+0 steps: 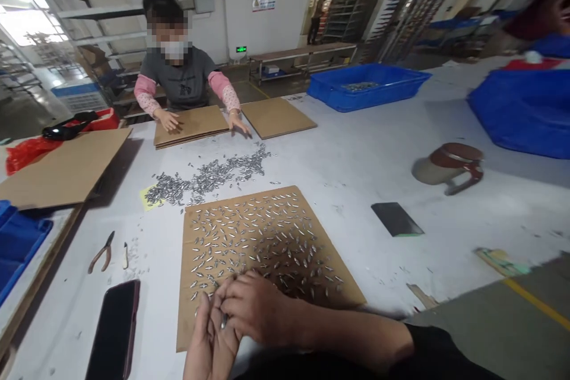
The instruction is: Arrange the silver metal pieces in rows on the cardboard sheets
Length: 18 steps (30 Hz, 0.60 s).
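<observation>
Low in the view, my left hand [211, 338] is turned palm up and cupped, with a few small silvery metal pieces [224, 320] in it. My right hand [258, 309] reaches across from the right, its curled fingers over the left palm; what its fingertips hold is hidden. Both hands are over the near edge of a brown cardboard sheet [182, 309]. Many slim, pointed metal pieces [262, 219] lie spread in rows on that sheet. Beyond its far edge is a loose heap of similar metal pieces [214, 175], partly on a yellow paper.
Pliers [102, 254], a small knife-like tool [125, 255] and a phone [113, 332] lie at left. To the right are a dark flat pad [396, 219], a mug [449, 165] and a blue bin [365, 86]. Across the table a co-worker [182, 77] touches stacked cardboard [200, 122].
</observation>
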Tool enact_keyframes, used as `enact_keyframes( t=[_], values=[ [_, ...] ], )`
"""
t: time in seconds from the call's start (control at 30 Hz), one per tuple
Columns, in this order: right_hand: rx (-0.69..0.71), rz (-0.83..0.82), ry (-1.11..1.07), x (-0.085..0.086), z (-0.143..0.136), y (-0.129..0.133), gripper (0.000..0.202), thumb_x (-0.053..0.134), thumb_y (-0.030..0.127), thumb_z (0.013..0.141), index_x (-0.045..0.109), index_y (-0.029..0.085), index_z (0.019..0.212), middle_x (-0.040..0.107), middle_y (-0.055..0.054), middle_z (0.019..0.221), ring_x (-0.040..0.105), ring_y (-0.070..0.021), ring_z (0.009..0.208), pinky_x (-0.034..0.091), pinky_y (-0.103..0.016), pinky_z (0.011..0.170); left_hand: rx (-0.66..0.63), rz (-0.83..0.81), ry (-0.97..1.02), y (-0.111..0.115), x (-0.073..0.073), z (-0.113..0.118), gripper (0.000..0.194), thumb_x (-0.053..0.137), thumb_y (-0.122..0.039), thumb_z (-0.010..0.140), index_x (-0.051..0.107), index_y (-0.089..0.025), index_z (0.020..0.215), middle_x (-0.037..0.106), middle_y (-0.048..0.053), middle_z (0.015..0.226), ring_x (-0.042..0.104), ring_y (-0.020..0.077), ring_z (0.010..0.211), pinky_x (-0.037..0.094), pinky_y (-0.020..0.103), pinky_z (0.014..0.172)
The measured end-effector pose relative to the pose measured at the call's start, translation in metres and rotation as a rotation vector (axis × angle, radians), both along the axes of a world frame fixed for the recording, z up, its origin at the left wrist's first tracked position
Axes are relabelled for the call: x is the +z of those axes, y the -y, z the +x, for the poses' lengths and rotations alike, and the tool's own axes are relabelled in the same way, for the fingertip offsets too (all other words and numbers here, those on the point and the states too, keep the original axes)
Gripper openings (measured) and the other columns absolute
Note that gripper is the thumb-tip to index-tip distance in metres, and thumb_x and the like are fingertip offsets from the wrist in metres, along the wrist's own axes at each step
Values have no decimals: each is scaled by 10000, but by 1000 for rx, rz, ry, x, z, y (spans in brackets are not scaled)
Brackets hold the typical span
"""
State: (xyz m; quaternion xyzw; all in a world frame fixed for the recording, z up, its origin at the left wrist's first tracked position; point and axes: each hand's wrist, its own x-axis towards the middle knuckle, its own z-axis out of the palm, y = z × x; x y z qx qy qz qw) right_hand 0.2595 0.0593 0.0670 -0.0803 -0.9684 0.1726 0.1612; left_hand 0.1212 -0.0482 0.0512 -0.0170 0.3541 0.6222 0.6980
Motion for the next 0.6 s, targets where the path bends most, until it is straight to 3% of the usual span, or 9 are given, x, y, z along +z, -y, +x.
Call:
enact_keyframes(
  t=[0.1, 0.2, 0.3, 0.37, 0.47, 0.53, 0.6],
  values=[
    [-76, 86, 2, -7, -3, 17, 194, 608, 368, 944, 683, 195, 899, 709, -62, 974, 556, -211, 892, 408, -356, 786, -12, -31, 23, -1, -3, -4, 494, 701, -584, 843, 756, -259, 1212, 699, 116, 1311, 579, 291, 1319, 534, 370, 1006],
    [-102, 61, 9, -9, -2, 19, 221, 615, 382, 934, 662, 195, 824, 693, -41, 875, 564, -201, 850, 407, -352, 785, -28, -67, -10, -3, -2, -5, 484, 721, -576, 826, 768, -242, 1173, 707, 125, 1294, 585, 298, 1309, 539, 367, 993],
    [-197, -46, -9, -4, 4, 18, 187, 569, 334, 971, 663, 190, 897, 699, -35, 883, 593, -183, 862, 414, -318, 803, -46, -80, -150, -3, 3, 0, 400, 815, -475, 772, 776, -199, 1059, 743, 116, 1156, 665, 263, 1132, 557, 334, 899],
    [-266, -101, 17, 3, 11, 17, 181, 533, 303, 994, 660, 185, 941, 705, -43, 907, 605, -174, 850, 415, -296, 786, -67, -42, -323, -2, 6, 5, 320, 819, -443, 785, 755, -174, 947, 746, 80, 937, 676, 194, 884, 540, 288, 781],
    [-291, -126, 89, 11, 21, 16, 165, 559, 294, 975, 666, 180, 923, 706, -51, 902, 612, -175, 811, 419, -287, 757, -126, 36, -563, 2, 8, 12, 344, 762, -483, 841, 643, -179, 732, 579, -12, 575, 501, 111, 586, 445, 241, 645],
    [-290, -161, 88, 11, 25, 17, 139, 587, 274, 952, 681, 177, 921, 713, -51, 906, 623, -175, 813, 427, -283, 756, -152, 61, -649, 5, 7, 14, 391, 750, -502, 845, 579, -191, 681, 491, -39, 498, 415, 99, 544, 396, 233, 623],
    [-284, -237, 33, 8, 26, 20, 116, 597, 234, 939, 699, 180, 931, 724, -44, 910, 639, -172, 832, 435, -268, 754, -150, 75, -689, 6, 6, 15, 394, 754, -512, 836, 571, -196, 690, 493, -42, 506, 398, 102, 556, 377, 232, 630]
  ],
)
